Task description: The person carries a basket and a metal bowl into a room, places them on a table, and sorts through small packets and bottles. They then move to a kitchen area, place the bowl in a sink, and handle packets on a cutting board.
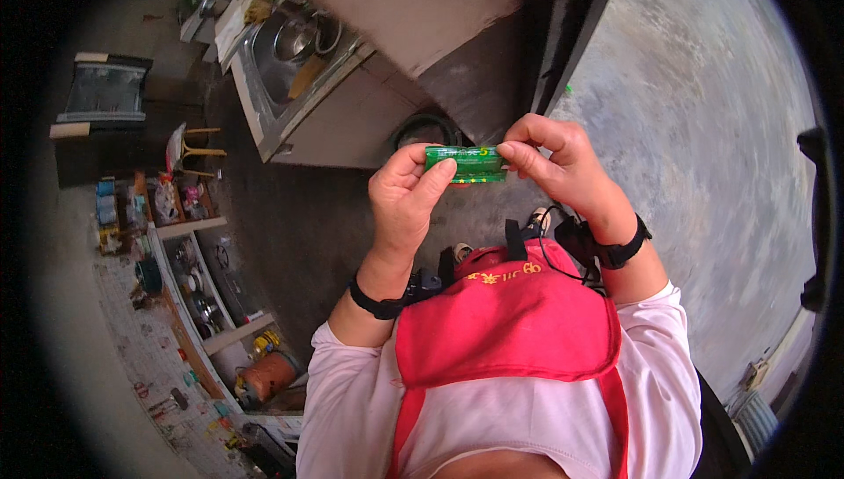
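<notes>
A small green foil packet [480, 167] with printed writing and a row of yellow stars is stretched between my two hands, above the floor and in front of my body. My left hand [407, 192] pinches its left end, the thumb lying across the front face. At the packet's upper right corner, the thumb and forefinger of my right hand [557, 161] grip the edge. Part of the packet's back is hidden by my fingers. Dark straps circle both wrists, and I wear a red apron [508, 321].
A steel sink [270, 64] with a metal pot [295, 39] is set in a counter at the upper left. A dark door frame [567, 31] and grey wall [692, 149] rise on the right. On the left are open shelves with an orange gas cylinder [269, 377] and a wooden stool [191, 149].
</notes>
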Demonstrator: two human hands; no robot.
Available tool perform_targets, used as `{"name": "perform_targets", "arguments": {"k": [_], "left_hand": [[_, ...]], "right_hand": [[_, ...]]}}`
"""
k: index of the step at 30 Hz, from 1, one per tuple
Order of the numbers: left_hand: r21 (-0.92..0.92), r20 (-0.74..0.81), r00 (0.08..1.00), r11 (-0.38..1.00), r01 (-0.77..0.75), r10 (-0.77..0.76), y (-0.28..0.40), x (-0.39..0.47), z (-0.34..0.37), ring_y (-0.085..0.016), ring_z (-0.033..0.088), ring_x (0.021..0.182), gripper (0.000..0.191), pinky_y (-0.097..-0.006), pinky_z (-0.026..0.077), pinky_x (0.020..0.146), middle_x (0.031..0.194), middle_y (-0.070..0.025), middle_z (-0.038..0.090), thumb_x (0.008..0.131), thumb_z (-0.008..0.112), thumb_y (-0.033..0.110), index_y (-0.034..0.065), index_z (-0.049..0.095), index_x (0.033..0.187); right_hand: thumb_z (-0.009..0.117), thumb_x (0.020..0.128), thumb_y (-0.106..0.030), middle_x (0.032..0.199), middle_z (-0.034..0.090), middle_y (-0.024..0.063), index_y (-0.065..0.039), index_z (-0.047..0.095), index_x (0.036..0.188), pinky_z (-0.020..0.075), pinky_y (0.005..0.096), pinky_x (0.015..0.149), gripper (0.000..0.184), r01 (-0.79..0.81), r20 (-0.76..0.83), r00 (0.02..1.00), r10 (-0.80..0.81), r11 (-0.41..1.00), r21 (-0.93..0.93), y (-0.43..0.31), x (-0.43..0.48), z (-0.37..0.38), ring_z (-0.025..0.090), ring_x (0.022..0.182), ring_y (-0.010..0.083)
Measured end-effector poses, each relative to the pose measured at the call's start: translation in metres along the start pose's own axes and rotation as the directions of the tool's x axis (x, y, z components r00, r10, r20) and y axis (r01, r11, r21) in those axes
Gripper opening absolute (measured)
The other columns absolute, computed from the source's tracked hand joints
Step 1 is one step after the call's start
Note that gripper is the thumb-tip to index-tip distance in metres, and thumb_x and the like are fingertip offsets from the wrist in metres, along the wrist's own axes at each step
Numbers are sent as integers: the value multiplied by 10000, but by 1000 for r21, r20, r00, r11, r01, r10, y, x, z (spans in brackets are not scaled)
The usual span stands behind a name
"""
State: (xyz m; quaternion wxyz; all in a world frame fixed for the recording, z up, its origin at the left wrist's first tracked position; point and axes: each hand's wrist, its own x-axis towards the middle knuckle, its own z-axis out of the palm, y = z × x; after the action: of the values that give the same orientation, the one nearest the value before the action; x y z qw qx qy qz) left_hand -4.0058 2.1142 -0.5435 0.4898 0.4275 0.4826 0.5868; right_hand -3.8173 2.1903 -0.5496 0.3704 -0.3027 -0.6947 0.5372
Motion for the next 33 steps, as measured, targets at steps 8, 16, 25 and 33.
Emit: {"name": "perform_targets", "arguments": {"k": [8,16,25,33], "left_hand": [[-72,-82,996,997,30,-36,18,-36,-39,-148,625,740,121,-263,534,681,853,-109,632,839,569,-6,-70,567,942],[-78,-113,991,995,61,-70,27,-75,-82,-176,633,715,115,-303,549,645,853,-123,638,849,552,42,-43,576,922],[-39,-162,986,999,31,-37,29,-100,-110,-188,633,704,100,-330,556,633,847,-121,637,835,551,33,-29,577,910],[-28,-172,985,1000,-11,6,33,-93,-98,-180,629,711,96,-324,548,640,840,-114,637,826,559,19,-26,577,909]], "right_hand": [[605,864,-173,636,565,4,-14,588,795,432,216,508,174,-136,154,982,108,973,188,-13,3,49,541,575,65],[602,869,-195,652,555,6,-27,563,766,433,215,509,201,-295,277,940,199,881,370,-28,-1,101,535,573,79],[604,868,-235,622,558,-4,-39,572,757,428,210,487,228,-364,353,913,205,802,474,-28,-6,136,532,547,72],[604,868,-226,618,556,-2,-42,570,750,424,208,488,222,-364,387,903,185,808,464,-27,7,121,528,535,77]]}}
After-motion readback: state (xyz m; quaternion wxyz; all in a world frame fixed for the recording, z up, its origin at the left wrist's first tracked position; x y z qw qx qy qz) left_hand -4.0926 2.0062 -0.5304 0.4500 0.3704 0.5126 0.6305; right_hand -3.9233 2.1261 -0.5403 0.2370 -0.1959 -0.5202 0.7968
